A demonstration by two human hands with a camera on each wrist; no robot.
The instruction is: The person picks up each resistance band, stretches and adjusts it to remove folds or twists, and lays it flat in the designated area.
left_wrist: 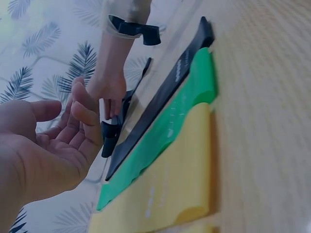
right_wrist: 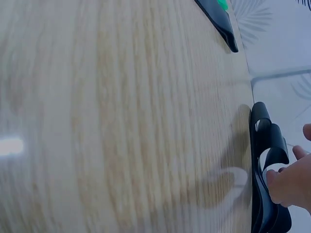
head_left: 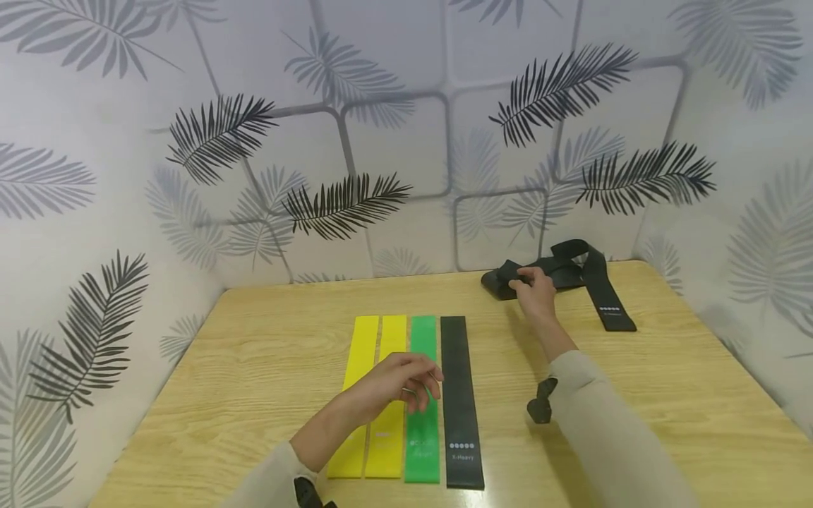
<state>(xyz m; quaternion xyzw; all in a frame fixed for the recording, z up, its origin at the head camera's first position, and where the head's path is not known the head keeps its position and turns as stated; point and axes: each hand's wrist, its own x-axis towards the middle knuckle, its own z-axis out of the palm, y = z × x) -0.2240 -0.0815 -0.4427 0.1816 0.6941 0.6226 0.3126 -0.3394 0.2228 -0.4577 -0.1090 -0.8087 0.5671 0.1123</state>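
1. Where the table's far edge nears its far right corner, a heap of black resistance bands (head_left: 559, 274) lies loosely looped; how many it contains cannot be told.
2. At the heap's left end, the right hand (head_left: 538, 293) has its fingertips against an upturned loop; whether they pinch it or only touch it, I cannot tell.
3. From the heap's right side, one flat end with a row of pale dots slants toward the table's right edge and points nearward.
4. Around mid-table, left of the heap and nearer the front, a flat black band (head_left: 459, 395) runs lengthwise from far to near, printed "X-Heavy" under five pale dots.
5. Just left of it, a green band (head_left: 423, 422) lies parallel, its lettering too faint to read.
6. Next come two yellow bands, an inner one (head_left: 389, 448) and an outer one (head_left: 362, 353), a narrow gap between them.
7. Above the green and inner yellow bands hovers the left hand (head_left: 396, 381), released, fingers loosely bent around nothing.
8. Both arms wear light sleeves (head_left: 616, 430), with a dark device (head_left: 540, 402) at each wrist.
9. Beyond the wood-grain table (head_left: 267, 353) stands a wall (head_left: 394, 162) papered with grey and black fronds.
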